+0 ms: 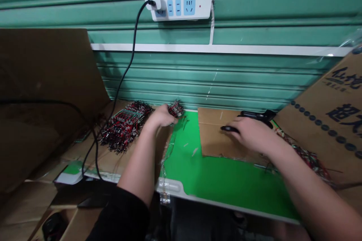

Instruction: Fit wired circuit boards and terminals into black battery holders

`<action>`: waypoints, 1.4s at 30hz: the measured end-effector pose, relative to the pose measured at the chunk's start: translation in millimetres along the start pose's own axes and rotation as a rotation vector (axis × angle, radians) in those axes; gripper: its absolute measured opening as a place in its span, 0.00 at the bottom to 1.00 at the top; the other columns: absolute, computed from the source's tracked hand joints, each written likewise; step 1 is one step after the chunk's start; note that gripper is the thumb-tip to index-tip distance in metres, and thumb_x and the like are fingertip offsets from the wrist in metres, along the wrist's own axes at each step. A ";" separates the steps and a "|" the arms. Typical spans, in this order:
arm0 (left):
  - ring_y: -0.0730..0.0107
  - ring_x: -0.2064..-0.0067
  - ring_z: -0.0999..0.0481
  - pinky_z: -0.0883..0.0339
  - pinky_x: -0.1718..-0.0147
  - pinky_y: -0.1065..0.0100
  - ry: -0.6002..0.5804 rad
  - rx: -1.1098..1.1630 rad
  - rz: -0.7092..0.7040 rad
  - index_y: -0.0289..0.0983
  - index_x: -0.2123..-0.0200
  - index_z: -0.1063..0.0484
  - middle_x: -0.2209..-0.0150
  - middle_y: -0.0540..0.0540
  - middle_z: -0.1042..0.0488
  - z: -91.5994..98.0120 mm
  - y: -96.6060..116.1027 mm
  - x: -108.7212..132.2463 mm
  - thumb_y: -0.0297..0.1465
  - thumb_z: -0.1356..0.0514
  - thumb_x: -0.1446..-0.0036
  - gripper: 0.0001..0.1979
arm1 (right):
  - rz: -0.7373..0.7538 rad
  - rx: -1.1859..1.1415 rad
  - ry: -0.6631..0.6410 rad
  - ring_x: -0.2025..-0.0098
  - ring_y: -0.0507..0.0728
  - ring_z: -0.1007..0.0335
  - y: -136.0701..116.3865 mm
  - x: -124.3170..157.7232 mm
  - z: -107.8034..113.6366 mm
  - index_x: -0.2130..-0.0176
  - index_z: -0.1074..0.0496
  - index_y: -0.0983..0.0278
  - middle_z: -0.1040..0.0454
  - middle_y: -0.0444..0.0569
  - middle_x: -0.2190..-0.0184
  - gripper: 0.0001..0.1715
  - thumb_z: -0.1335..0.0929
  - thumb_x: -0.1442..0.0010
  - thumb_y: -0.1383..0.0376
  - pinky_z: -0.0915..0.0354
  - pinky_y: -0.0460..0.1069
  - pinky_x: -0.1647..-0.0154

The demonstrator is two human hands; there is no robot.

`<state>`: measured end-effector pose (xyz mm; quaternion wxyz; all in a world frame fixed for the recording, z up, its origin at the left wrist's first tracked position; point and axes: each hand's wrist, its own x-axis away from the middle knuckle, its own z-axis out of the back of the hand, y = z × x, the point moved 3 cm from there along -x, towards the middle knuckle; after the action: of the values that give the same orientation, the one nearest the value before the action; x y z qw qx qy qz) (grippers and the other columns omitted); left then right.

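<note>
My left hand (161, 116) reaches to the back of the green tabletop (226, 180) and closes its fingers on a small bundle of red and black wired parts (177, 108). A much larger pile of the same wired parts (124, 125) lies just left of that hand on cardboard. My right hand (250, 132) rests on a flat cardboard sheet (210, 135), fingers curled round a black tool (256, 116) whose dark tip pokes out to the left. More red and green wired parts (307, 156) lie under my right forearm.
A white power strip (181, 5) hangs on the green corrugated wall, with a black cable (124, 71) running down to the left. A brown cardboard panel (45, 83) stands at left; a printed cardboard box (333, 113) leans at right. Cardboard boxes sit below the table's front edge.
</note>
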<state>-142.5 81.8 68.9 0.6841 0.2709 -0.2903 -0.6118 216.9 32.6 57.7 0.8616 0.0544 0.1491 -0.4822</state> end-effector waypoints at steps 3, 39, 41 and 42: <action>0.62 0.64 0.19 0.28 0.66 0.66 -0.125 0.430 -0.096 0.34 0.54 0.22 0.60 0.42 0.16 -15.2 13.2 3.2 0.23 0.23 0.69 0.32 | 0.197 -0.039 -0.093 0.57 0.62 0.24 -47.1 -9.9 -16.4 0.52 0.18 0.60 0.18 0.53 0.58 0.10 0.29 0.31 0.69 0.34 0.52 0.56; 0.53 0.39 0.20 0.32 0.37 0.58 -0.382 1.099 -0.293 0.39 0.46 0.15 0.43 0.42 0.16 -130.6 62.2 40.6 0.38 0.19 0.52 0.29 | -0.334 -1.320 0.345 0.59 0.63 0.20 -43.8 -9.2 -49.0 0.56 0.18 0.64 0.19 0.50 0.68 0.29 0.24 0.39 0.43 0.22 0.57 0.56; 0.54 0.44 0.18 0.30 0.40 0.59 -0.350 1.055 -0.308 0.36 0.50 0.14 0.47 0.40 0.15 -130.8 61.0 39.5 0.39 0.19 0.53 0.27 | -0.314 -1.290 0.379 0.57 0.64 0.20 -44.2 -8.3 -48.9 0.58 0.17 0.63 0.17 0.51 0.65 0.27 0.24 0.39 0.43 0.22 0.58 0.52; 0.55 0.47 0.17 0.29 0.42 0.59 -0.341 1.039 -0.307 0.35 0.52 0.14 0.49 0.40 0.14 -131.1 60.1 38.9 0.39 0.19 0.53 0.26 | -0.299 -1.268 0.395 0.55 0.64 0.19 -44.4 -7.9 -48.7 0.58 0.17 0.62 0.16 0.52 0.62 0.26 0.24 0.39 0.43 0.22 0.58 0.50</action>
<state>-2.9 51.4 25.3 0.3079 0.5083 -0.6167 -0.5161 165.5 27.1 16.1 0.6076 -0.3954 0.5633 -0.3965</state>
